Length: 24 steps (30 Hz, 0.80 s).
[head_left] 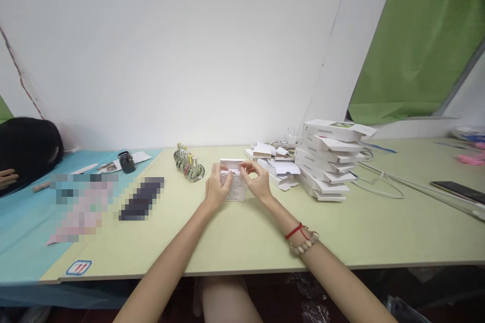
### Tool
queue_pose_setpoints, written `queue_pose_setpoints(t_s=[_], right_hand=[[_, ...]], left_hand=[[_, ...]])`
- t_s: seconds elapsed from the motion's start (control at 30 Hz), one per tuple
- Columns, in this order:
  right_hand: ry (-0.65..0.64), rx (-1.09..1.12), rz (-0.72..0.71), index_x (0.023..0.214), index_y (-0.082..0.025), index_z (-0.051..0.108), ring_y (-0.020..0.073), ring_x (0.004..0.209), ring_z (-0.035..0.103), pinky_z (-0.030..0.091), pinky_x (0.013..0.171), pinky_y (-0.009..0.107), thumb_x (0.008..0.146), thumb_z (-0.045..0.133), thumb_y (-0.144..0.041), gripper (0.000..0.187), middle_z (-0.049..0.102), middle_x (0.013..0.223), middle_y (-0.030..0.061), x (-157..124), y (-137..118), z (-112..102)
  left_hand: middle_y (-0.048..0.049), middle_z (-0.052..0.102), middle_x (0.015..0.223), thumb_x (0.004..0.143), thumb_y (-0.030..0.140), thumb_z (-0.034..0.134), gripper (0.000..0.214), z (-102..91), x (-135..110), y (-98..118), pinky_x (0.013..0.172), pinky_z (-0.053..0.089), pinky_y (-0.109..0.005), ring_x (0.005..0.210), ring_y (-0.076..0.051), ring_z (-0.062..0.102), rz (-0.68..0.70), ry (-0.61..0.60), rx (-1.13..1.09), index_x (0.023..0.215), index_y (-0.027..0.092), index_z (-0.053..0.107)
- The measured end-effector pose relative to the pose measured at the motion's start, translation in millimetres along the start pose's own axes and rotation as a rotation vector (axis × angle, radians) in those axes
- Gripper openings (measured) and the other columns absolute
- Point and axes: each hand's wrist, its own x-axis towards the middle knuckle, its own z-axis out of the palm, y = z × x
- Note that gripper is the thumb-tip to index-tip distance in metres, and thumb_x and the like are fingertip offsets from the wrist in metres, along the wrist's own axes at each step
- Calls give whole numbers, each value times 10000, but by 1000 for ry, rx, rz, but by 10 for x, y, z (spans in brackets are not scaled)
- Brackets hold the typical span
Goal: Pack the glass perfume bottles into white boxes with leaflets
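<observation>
A small white cardboard box (236,191) with fine printed text on its face is between my hands above the table, its top flap raised. My left hand (219,182) grips the box's left side, thumb across the front near the opening. My right hand (257,179) pinches the upper right corner by the flap, with thumb and forefinger together. What is inside the box is hidden. To the left of my hands lies a row of coiled cables (189,165) with shiny metallic ends.
A leaning stack of white boxes (328,161) with open flaps stands to the right, beside a heap of loose white boxes (278,166). White cables (386,176) trail rightward towards a dark flat device (460,192). A dark jar (126,161) sits on the blue cloth (22,232).
</observation>
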Motion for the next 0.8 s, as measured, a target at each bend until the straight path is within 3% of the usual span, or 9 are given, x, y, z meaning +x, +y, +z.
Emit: queue_pose_setpoints(t_s=[0.2, 0.3, 0.5, 0.8], right_hand=[[169, 130, 189, 995, -201, 523, 144, 730, 544, 420, 488, 205, 721, 571, -403, 344, 559, 818, 33, 36, 49, 30], [96, 134, 204, 958, -198, 566, 164, 810, 553, 433, 525, 216, 741, 543, -424, 315, 579, 912, 57, 33, 51, 40], [-76, 196, 218, 944, -181, 601, 193, 835, 572, 458, 582, 253, 779, 487, -420, 312, 619, 929, 74, -8, 75, 84], [-81, 74, 65, 1054, -239, 574, 178, 925, 533, 461, 535, 215, 821, 439, -292, 275, 567, 1071, 56, -28, -38, 28]], left_hand=[[-21, 513, 872, 803, 284, 449, 94, 54, 19, -33, 764, 366, -271, 823, -156, 499, -22, 40, -259, 859, 209, 450], [-1, 507, 825, 759, 254, 479, 99, 92, 35, -43, 703, 366, -249, 747, -138, 490, -104, 23, -453, 842, 208, 450], [38, 463, 691, 642, 200, 463, 131, 145, 90, 11, 578, 330, -213, 613, -109, 446, -406, 21, -891, 767, 199, 425], [37, 437, 667, 587, 170, 425, 131, 110, 119, 41, 554, 293, -208, 604, -105, 397, -439, 16, -933, 715, 192, 443]])
